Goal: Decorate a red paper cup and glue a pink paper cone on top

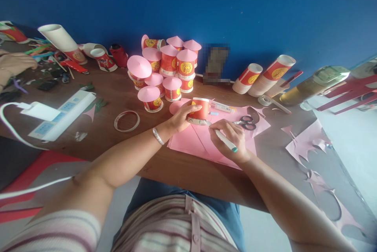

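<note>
My left hand (183,117) grips a red paper cup (201,108) with a yellow emblem, its white rim facing down. Green marks show along that white band. In my right hand (231,138) is a white marker (225,140) with a green end, its tip close to the band; whether it touches I cannot tell. Pink paper sheets (191,142) lie beneath both hands. Scissors with dark handles (247,123) rest on the paper to the right, and a white pen-like item (223,106) lies behind the cup.
Several red cups with pink cone tops (149,94) stand behind to the left. Stacked paper cups (272,75) and a gold bottle (313,84) are at right, a tape roll (126,121) and power strip (62,115) at left. Another person's hand (17,65) reaches in far left.
</note>
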The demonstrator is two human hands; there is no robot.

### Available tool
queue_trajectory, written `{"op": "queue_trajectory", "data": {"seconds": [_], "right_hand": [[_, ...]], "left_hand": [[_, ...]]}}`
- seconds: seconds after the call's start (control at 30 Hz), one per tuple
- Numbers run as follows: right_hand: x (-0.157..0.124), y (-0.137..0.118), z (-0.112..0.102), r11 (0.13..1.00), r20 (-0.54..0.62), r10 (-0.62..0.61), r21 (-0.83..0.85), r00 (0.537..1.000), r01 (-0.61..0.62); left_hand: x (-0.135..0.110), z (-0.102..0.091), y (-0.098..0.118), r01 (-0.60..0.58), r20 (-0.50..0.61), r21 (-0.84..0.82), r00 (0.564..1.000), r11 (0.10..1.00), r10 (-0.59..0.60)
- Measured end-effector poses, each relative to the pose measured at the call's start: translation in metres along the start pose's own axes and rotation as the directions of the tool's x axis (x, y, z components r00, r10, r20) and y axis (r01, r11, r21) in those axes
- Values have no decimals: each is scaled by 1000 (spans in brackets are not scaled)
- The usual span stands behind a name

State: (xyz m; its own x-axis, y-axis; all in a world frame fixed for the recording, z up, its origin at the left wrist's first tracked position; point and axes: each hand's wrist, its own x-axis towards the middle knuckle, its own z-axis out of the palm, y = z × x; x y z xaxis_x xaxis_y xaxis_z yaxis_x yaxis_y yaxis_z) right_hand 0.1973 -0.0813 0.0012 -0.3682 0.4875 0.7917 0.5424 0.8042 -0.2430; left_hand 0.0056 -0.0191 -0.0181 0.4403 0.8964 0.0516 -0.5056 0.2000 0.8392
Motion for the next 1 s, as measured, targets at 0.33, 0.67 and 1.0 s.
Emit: {"op": "queue_trajectory", "data": {"seconds": [0.33, 0.67, 1.0], "right_hand": [[2, -1, -1, 1000, 0, -16, 7, 1000, 16], [4, -2, -2, 1000, 6, -22, 15, 1000, 22], [3, -1, -1, 1000, -21, -23, 15, 1000, 24]], "left_hand": [[1, -1, 0, 2, -11, -19, 1000, 1000, -2], [2, -2, -1, -2, 1, -19, 1000, 1000, 2], [2, -4, -2, -4, 5, -13, 1000, 1000, 4]]}}
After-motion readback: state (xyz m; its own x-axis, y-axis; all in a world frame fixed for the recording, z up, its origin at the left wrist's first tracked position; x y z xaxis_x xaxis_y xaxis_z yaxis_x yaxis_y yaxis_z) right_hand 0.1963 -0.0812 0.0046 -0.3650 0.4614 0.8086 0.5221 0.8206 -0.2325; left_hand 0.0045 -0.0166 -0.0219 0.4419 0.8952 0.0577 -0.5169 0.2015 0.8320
